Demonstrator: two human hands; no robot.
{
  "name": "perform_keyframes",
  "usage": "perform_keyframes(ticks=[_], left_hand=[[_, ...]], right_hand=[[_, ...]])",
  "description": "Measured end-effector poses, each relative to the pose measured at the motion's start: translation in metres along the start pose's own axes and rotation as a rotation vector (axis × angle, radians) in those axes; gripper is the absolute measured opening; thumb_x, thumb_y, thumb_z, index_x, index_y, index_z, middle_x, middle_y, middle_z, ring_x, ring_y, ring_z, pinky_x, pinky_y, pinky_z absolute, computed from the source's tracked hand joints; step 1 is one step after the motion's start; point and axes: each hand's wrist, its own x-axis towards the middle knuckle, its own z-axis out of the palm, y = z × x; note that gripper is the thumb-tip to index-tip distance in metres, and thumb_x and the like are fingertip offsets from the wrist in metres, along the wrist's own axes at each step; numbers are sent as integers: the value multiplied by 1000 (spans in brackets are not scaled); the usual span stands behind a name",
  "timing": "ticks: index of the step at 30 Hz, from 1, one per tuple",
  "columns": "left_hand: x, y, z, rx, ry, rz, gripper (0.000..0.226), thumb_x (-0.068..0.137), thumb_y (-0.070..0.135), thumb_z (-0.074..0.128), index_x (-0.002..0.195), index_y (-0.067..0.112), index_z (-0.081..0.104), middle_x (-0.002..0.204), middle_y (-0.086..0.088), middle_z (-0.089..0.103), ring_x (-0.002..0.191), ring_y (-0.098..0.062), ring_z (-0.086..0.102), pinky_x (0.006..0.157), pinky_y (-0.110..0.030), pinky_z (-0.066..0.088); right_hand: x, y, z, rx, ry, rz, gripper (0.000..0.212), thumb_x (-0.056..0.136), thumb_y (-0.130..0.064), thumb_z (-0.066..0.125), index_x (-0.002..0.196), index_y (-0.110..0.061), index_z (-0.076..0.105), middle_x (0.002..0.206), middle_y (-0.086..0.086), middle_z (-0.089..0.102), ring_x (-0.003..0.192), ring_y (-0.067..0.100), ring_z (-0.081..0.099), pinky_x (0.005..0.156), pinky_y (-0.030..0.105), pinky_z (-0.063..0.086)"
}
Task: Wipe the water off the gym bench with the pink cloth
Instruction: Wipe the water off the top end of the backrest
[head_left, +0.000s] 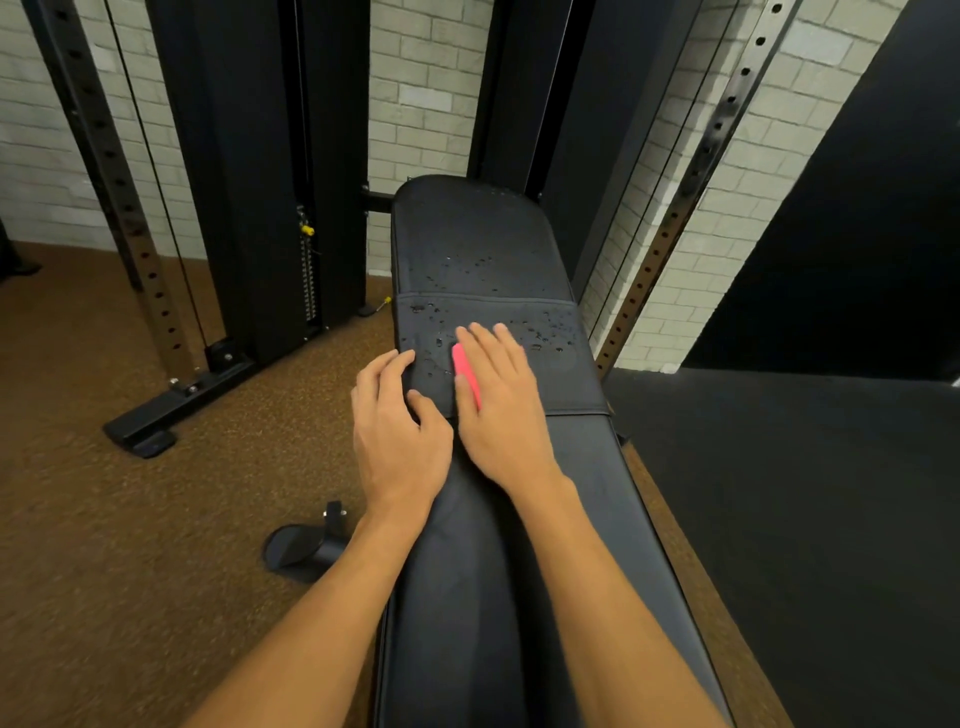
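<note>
- The pink cloth (464, 371) is lying under my right hand (498, 410), with only a strip showing beside my thumb.
- I am pressing it flat onto the gym bench (519, 545), my fingers straight and slightly spread.
- Water drops (540, 338) are beading just beyond my fingertips and on either side.
- My left hand (397, 431) is resting just left of the grip, with its fingers relaxed on the bench's edge.

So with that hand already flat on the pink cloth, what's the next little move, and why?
Probably the right hand should slide the pink cloth forward and sideways across the gym bench. Water droplets sit right beside and beyond that hand, unwiped, with more on the far pad. The left hand rests on the bench's left edge, likely steadying.
</note>
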Motion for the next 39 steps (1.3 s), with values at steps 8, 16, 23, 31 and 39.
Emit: perform_keyframes(ticks=[8,16,23,31,39], left_hand=[[0,1,1,-24,3,-6,45,101,8,53,144,19,60,148,7,50,139,-13,49,111,-29,41],[1,-1,0,-61,15,-16,46,99,1,52,141,16,63,146,3,55,137,-15,52,109,-26,40],[10,-1,-13,-200,-33,-94,48,96,-5,53,133,20,70,139,7,61,129,-10,60,113,-36,50],[22,11,-40,-229,-89,-77,39,101,0,59,126,25,74,123,11,69,111,1,63,85,0,43],[34,17,-42,-173,-182,-133,36,96,38,78,131,34,73,128,10,60,107,-1,64,80,2,39]], right_hand=[[-8,30,-12,-11,79,110,50,115,-33,39,161,-13,47,170,4,42,164,23,23,134,41,22],[-2,-1,-6,79,-125,-62,63,111,-28,47,170,-16,29,179,-1,21,168,16,3,137,46,7],[-27,5,-38,311,-33,112,68,104,-28,56,168,-21,34,177,-11,21,164,3,6,132,25,10],[-27,-18,-10,313,182,161,36,103,-12,71,139,-16,73,151,-4,62,133,-1,42,110,-1,26],[-33,-11,-15,529,120,152,47,99,-9,75,144,-23,69,144,-16,66,134,1,59,114,19,46]])
